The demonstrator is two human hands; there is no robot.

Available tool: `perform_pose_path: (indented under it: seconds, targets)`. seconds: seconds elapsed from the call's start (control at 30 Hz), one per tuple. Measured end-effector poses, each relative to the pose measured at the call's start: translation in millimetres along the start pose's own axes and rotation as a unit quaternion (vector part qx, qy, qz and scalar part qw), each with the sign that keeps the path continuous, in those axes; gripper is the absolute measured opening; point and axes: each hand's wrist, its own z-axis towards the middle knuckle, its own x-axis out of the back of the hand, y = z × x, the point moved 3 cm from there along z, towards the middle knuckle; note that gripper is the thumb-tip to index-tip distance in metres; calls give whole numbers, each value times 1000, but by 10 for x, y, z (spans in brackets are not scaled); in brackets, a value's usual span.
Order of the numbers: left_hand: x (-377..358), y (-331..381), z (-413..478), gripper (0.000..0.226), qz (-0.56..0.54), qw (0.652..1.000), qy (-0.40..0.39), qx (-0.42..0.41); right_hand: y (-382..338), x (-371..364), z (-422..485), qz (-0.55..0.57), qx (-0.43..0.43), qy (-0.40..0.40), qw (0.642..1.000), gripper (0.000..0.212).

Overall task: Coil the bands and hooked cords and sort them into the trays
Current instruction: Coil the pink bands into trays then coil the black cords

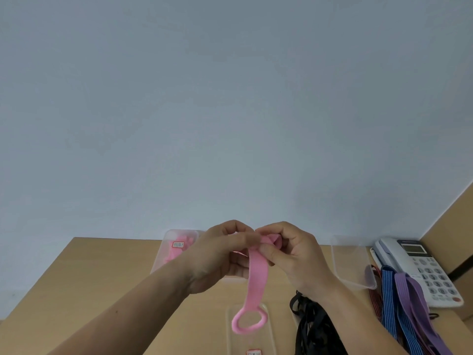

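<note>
**Coiling under way, much left to sort**

The left hand point(225, 254) and right hand point(294, 254) are pinching the upper end of the pink band point(256, 278) between curled fingers, above the middle of the desk point(102, 278). Its looped tail is hanging over the near-edge tray point(235, 344). A far-edge tray point(160, 262) is holding pink pieces already. Black cords point(312, 329), blue striped cords point(389, 298) and purple bands point(409, 290) are lying loose toward the right edge, so most sorting is likely remaining.

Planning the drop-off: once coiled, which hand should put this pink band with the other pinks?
Probably the left hand: the pink-filled tray sits just behind it, while the right hand is nearer the empty tray.
</note>
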Motion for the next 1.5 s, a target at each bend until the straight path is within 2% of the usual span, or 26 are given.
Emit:
perform_pose_path:
  seconds: [0.1,0.23,0.33,0.43,0.5,0.63,0.8,1.07,1.3,1.5]
  targets:
    - [-4,-9,21,17,-8,1000,21,-16,9,9,-1,24,-9,2,1000,23]
    - [27,-16,44,19,3,999,34,-34,47,10,5,89,-37,-3,995,23]
    - [57,-27,67,17,27,997,53,-59,58,3,18,145,-73,7,987,34]
    - [53,-47,89,19,53,993,64,-85,72,8,25,108,-106,16,988,28]
    - [45,-64,95,17,72,990,73,-96,73,14,16,78,-95,11,992,22]
    - [64,-79,97,39,79,991,80,-75,47,44,-5,44,-63,19,997,12]
    - [34,-31,48,22,112,993,5,-44,25,37,-15,35,-46,10,998,9]
    - [66,-20,38,18,71,997,-32,-12,-6,6,-28,34,-28,-9,999,18]
    - [70,-19,20,32,53,998,-7,-42,-1,-15,1,53,-38,-7,998,21]
    - [117,-71,70,28,80,993,58,-72,36,-25,0,37,-48,-9,998,26]
